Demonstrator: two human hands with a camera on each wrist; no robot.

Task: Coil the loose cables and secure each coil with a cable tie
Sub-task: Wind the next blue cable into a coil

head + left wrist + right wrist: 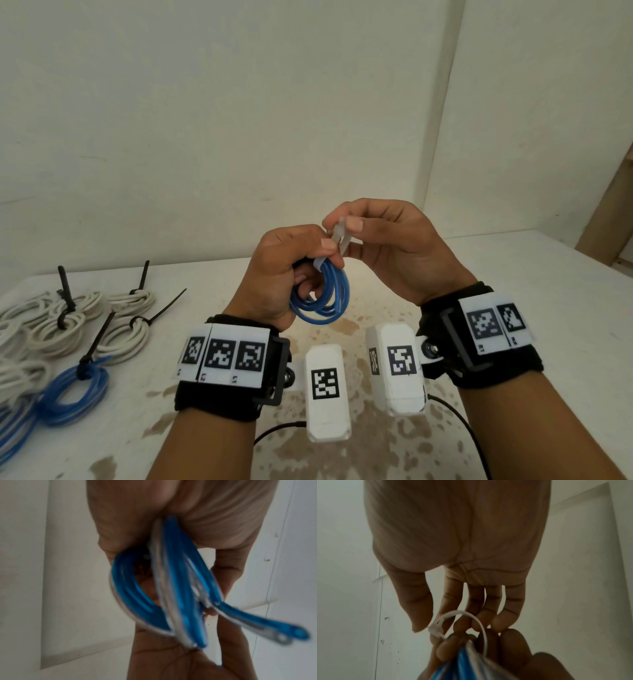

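My left hand grips a small coil of blue cable above the table, fingers curled through the loops. The same blue coil fills the left wrist view, its two cut ends sticking out to the lower right. A white cable tie is looped round the top of the coil. My right hand pinches the tie's upper end between thumb and forefinger. In the right wrist view the white tie arches from my fingertips down to the coil.
On the white table at the left lie several white coils bound with black ties and a tied blue coil. More blue cable sits at the left edge. A wall stands close behind.
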